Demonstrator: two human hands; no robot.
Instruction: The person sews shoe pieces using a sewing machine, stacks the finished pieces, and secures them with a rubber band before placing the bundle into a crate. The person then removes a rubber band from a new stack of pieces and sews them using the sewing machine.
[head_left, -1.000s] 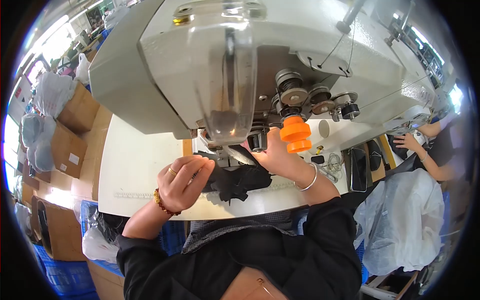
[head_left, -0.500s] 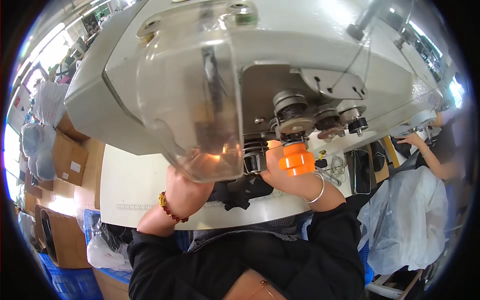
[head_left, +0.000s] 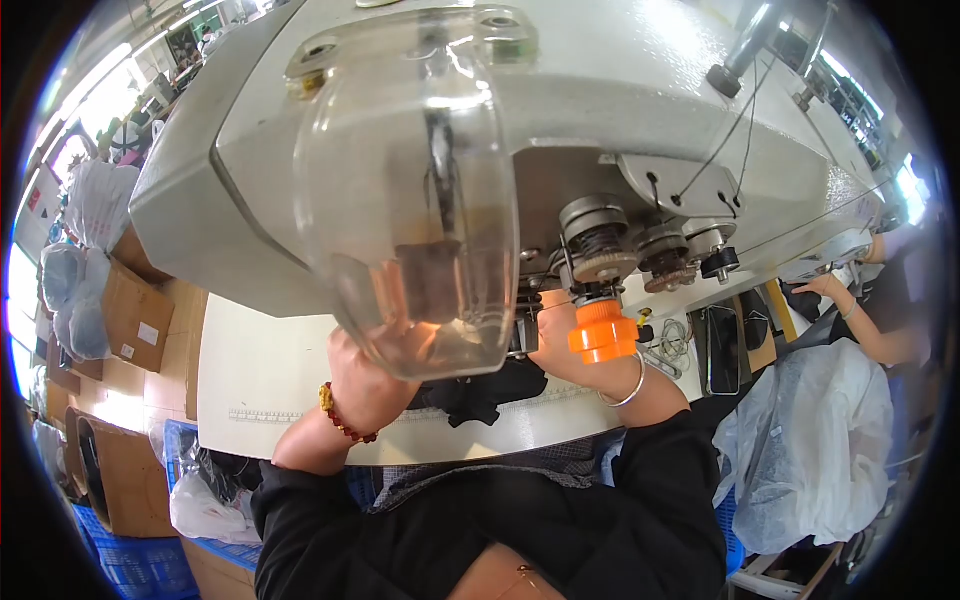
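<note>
A large sewing machine (head_left: pixel 400 150) fills the upper view, with a clear plastic guard (head_left: pixel 400 230) and an orange knob (head_left: pixel 603 332) at its front. My left hand (head_left: pixel 372 375) is at the machine's needle area, its fingers partly behind the clear guard and too distorted to read. My right hand (head_left: pixel 570 350) is on the other side, behind the orange knob, with its fingertips hidden by machine parts. Black fabric (head_left: pixel 480 395) lies bunched on the white table (head_left: pixel 270 370) between my hands. Whether either hand grips the fabric cannot be seen.
A phone (head_left: pixel 722 350) and coiled wire (head_left: pixel 673 338) lie right of the machine. Clear plastic bags (head_left: pixel 815 450) stand at the right, near a co-worker's arm (head_left: pixel 868 325). Cardboard boxes (head_left: pixel 135 310) and a blue crate (head_left: pixel 135 560) are at the left.
My left hand has moved right and up, from in front of the machine to behind the clear guard. The view has shifted closer to the machine. My right hand stays beside the needle area.
</note>
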